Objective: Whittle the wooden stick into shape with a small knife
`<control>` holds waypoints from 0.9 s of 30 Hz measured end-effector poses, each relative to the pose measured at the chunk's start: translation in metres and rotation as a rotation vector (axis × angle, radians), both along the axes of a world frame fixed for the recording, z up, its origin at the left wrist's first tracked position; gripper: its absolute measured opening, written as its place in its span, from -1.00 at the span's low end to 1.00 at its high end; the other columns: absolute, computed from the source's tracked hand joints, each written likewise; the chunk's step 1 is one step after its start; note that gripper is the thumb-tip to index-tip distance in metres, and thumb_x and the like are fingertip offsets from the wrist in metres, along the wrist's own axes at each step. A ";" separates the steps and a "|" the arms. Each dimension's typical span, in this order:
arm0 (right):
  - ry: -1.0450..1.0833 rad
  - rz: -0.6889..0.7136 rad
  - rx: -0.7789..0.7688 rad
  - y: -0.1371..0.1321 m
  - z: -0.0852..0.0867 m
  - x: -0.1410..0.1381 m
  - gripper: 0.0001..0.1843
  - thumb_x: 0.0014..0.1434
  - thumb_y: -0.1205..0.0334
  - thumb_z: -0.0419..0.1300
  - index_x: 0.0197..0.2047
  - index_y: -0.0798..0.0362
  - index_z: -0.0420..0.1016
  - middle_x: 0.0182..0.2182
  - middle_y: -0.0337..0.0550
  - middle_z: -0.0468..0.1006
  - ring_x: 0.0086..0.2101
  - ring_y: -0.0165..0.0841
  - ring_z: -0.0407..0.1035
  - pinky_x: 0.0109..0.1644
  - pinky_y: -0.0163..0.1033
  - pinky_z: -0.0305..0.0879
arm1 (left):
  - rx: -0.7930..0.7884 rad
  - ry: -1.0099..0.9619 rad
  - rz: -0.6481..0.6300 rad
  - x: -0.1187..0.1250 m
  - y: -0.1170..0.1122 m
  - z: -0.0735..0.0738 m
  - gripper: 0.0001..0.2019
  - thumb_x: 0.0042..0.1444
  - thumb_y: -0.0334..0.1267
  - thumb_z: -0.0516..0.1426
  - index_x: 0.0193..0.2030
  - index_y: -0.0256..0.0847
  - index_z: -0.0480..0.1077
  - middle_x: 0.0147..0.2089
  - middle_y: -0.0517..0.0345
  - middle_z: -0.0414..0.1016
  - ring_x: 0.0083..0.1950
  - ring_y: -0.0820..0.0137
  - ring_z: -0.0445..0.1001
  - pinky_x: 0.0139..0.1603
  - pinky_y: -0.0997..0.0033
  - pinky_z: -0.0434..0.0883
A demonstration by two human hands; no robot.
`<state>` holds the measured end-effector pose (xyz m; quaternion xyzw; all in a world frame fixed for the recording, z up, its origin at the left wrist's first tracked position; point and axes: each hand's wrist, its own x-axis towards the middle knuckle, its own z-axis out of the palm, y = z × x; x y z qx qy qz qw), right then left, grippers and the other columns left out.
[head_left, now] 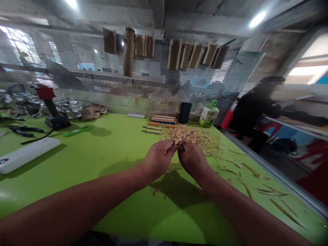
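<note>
Green worktop (107, 208) w/ perforated metal screen (107, 92) behind, carving tools (152, 130) kept in reach by the wood shavings (194, 136). L grip (160, 159) + R grip (192, 159) both closed on wavy wooden piece (183, 136), held just above worktop at edge of shavings, two hands for steadiness. Small dark bit at R grip, can't tell what.

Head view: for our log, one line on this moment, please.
left hand: carved wooden piece | right hand: same piece | on green table: wood shavings
</note>
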<state>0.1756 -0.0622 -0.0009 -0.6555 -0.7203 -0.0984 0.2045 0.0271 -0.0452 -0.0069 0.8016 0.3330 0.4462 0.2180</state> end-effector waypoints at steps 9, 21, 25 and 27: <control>-0.108 -0.110 -0.002 -0.006 0.006 -0.002 -0.73 0.26 0.21 -0.04 -0.25 0.09 0.47 -0.44 0.00 0.59 -0.44 -0.26 0.44 -0.41 -0.24 0.03 | -0.148 -0.088 -0.053 0.001 -0.011 0.004 -0.73 0.25 -0.19 0.00 -0.43 -0.25 0.31 -0.46 0.22 0.28 -0.41 0.46 0.22 -0.38 0.47 0.13; -0.189 -0.124 0.052 -0.004 0.005 -0.002 -0.76 0.27 0.24 -0.03 -0.20 0.09 0.44 -0.36 0.04 0.58 -0.37 -0.23 0.45 -0.40 -0.23 0.03 | -0.349 -0.201 -0.038 0.007 -0.017 0.002 -0.74 0.20 -0.17 0.02 -0.48 -0.23 0.26 -0.50 0.26 0.21 -0.45 0.49 0.15 -0.43 0.47 0.09; -0.216 -0.128 0.079 -0.002 0.004 -0.001 -0.75 0.26 0.24 -0.03 -0.15 0.09 0.44 -0.34 0.03 0.58 -0.37 -0.26 0.43 -0.40 -0.24 0.03 | -0.419 -0.241 -0.067 0.006 -0.017 0.003 -0.71 0.18 -0.16 0.04 -0.52 -0.22 0.20 -0.55 0.31 0.11 -0.51 0.53 0.07 -0.50 0.47 0.05; -0.207 -0.124 0.086 -0.002 0.005 -0.002 -0.75 0.27 0.23 -0.03 -0.12 0.09 0.43 -0.33 0.01 0.58 -0.38 -0.26 0.42 -0.41 -0.24 0.01 | -0.489 -0.269 -0.084 0.005 -0.018 0.005 -0.72 0.17 -0.16 0.05 -0.52 -0.21 0.19 -0.57 0.32 0.08 -0.55 0.55 0.06 -0.55 0.49 0.04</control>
